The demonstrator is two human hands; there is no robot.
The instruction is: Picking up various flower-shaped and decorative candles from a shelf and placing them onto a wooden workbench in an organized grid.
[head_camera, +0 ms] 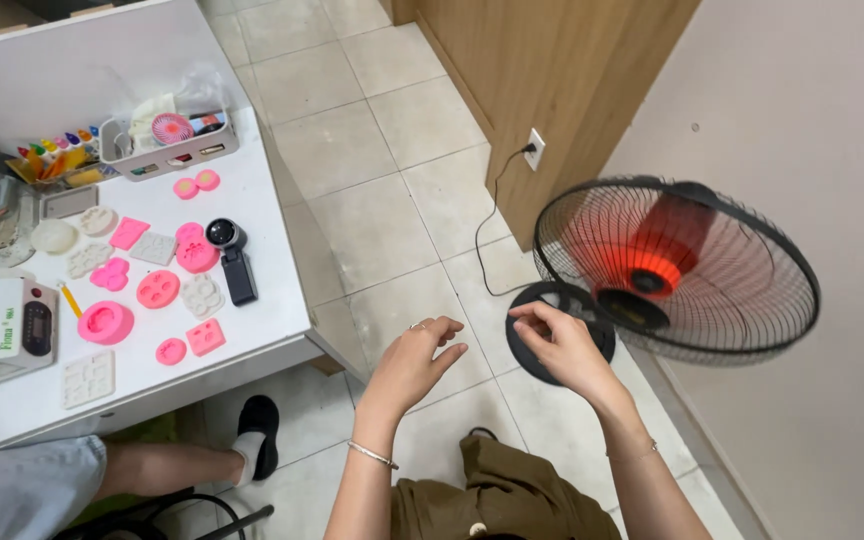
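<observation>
Fan [674, 268], a floor-standing one with a black wire cage and a red-orange hub inside, stands on the tiled floor [372, 200] at the right of the view, close to the pale wall [812, 120]. Its round black base [552, 335] sits just below and left of the cage, and a black cord [487, 225] runs from there up to a white wall socket [534, 148] set in the wooden panel [542, 70].

Right hand [557, 345] hovers in front of the base and next to the lower left rim of the cage, fingers curled and thumb meeting the fingertips; whether anything is pinched in that grip cannot be told. Left hand [410, 365] hangs in the air just to the left, near the right hand but apart from it, its grip released, fingers loosely bent, holding nothing. A thin bracelet circles each wrist.

Further left is a white surface [272, 320] carrying many pink and white silicone moulds [157, 290], a small black device [238, 275], a white kitchen scale [7, 330] and a grey basket [167, 150] of small items. Below the surface, another person's leg with a white sock and black slipper [257, 432] rests on the floor.
</observation>
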